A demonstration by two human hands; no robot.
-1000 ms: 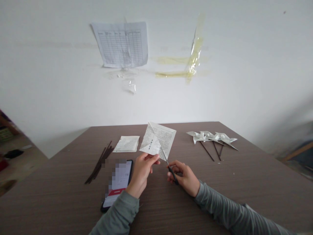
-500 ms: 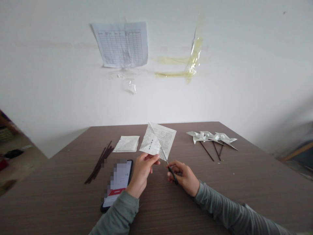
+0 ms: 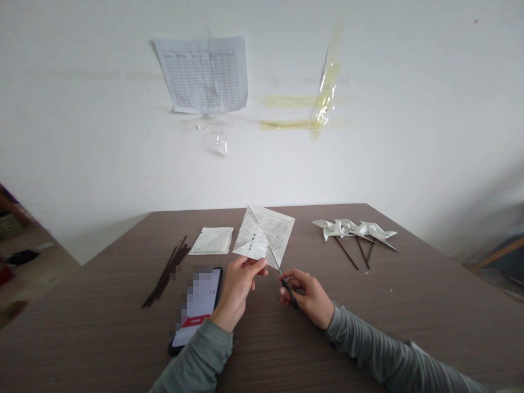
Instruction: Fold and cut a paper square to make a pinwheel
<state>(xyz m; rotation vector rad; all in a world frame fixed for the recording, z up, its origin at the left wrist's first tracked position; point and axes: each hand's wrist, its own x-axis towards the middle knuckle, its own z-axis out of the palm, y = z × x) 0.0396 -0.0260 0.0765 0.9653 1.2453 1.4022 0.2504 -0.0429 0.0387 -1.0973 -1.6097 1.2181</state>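
A square sheet of printed paper [image 3: 274,226] with diagonal creases is held up over the table by my left hand [image 3: 241,284], whose thumb and fingers pinch its lower edge. My right hand [image 3: 307,295] is closed on the dark handles of a pair of scissors [image 3: 288,289]. The scissor blades meet the paper's lower corner along a crease. Several paper pinwheels [image 3: 347,228] on dark sticks lie to the right. A stack of paper squares [image 3: 213,240] lies left of the held sheet.
Dark thin sticks [image 3: 166,275] lie in a bundle on the left of the brown table [image 3: 286,349]. A phone [image 3: 200,305] with a lit screen rests beside my left wrist. Behind the table rises a white wall [image 3: 286,169] with a taped printed sheet [image 3: 204,76].
The held paper has shifted very slightly left. Both hands keep nearly the same place and grip.
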